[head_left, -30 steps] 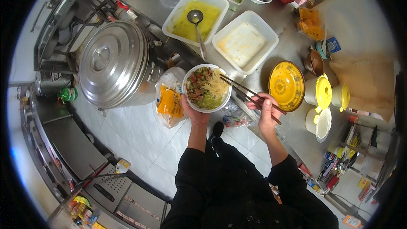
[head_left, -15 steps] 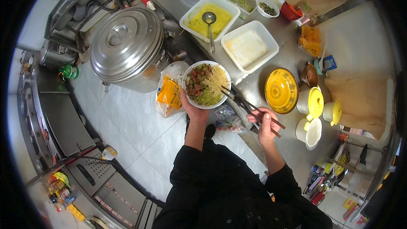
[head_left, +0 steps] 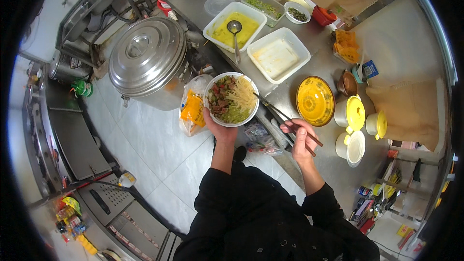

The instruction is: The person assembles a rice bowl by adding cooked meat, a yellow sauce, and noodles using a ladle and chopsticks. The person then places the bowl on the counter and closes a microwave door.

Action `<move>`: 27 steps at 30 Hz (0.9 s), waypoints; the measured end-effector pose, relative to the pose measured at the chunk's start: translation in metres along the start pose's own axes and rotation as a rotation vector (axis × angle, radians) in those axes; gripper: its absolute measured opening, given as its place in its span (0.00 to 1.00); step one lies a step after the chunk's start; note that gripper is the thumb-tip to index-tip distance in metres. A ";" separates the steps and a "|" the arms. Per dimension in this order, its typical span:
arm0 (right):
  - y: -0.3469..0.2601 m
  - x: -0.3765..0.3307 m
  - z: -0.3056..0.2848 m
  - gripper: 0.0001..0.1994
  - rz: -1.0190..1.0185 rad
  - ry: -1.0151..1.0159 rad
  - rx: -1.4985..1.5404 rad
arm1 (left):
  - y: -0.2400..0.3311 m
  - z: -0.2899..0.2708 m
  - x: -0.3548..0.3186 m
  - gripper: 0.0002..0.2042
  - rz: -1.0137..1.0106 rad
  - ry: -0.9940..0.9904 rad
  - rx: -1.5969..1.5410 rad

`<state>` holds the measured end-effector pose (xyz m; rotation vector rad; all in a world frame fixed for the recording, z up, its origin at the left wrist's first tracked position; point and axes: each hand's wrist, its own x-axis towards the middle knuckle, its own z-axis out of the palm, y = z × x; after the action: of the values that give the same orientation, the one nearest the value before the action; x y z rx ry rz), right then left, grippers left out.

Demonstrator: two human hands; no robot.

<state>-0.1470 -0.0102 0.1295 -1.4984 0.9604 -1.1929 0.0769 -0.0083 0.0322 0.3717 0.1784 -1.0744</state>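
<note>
The left hand [head_left: 218, 126] holds a round white bowl [head_left: 231, 99] from below, fingers curled tight on its rim. The bowl is up in the air, just beside the edge of the shiny steel counter [head_left: 338, 164]. Inside it are pale thin noodles, brown meat bits and chopped green bits.

The right hand [head_left: 300, 137] pinches one pair of dark, thin chopsticks [head_left: 285, 116]. The fingers are closed on them, and the tips point at the bowl's rim.

On the counter sit three big white square tubs. One tub [head_left: 236, 23] has yellow stuff and a metal ladle [head_left: 235, 33] in it, one [head_left: 279, 54] has pale flat stuff, and one [head_left: 263, 5] has green bits. A small round dish [head_left: 297, 13] holds dark greens. A round yellow bowl [head_left: 315, 100] lies near the right hand. Beside it stand three small white tubs [head_left: 349, 113] with lids, two yellow and one white.

One big round steel pot [head_left: 147, 62] with a smooth lid is to the left. A crinkly clear bag [head_left: 193, 108] with an orange patch hangs by the bowl
</note>
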 end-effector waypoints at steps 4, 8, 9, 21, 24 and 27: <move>-0.003 -0.011 0.001 0.18 -0.042 -0.058 -0.070 | 0.002 0.004 -0.003 0.33 -0.015 0.002 -0.007; -0.009 -0.016 0.004 0.17 -0.127 -0.036 -0.063 | 0.003 0.005 -0.005 0.33 0.020 -0.007 0.048; -0.011 -0.016 0.005 0.17 -0.150 -0.017 -0.044 | 0.004 0.005 -0.005 0.33 0.018 -0.002 0.053; -0.014 -0.020 -0.008 0.17 -0.121 0.036 -0.113 | 0.000 0.011 -0.009 0.32 0.007 0.006 0.073; -0.011 -0.021 -0.010 0.16 -0.096 0.002 -0.170 | -0.003 0.012 -0.009 0.31 -0.011 0.013 0.073; -0.012 -0.025 -0.011 0.15 -0.089 0.008 -0.173 | -0.006 0.014 -0.012 0.31 -0.029 0.029 0.060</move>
<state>-0.1626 0.0139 0.1359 -1.6895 1.0326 -1.2043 0.0657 -0.0061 0.0474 0.4400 0.1783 -1.1053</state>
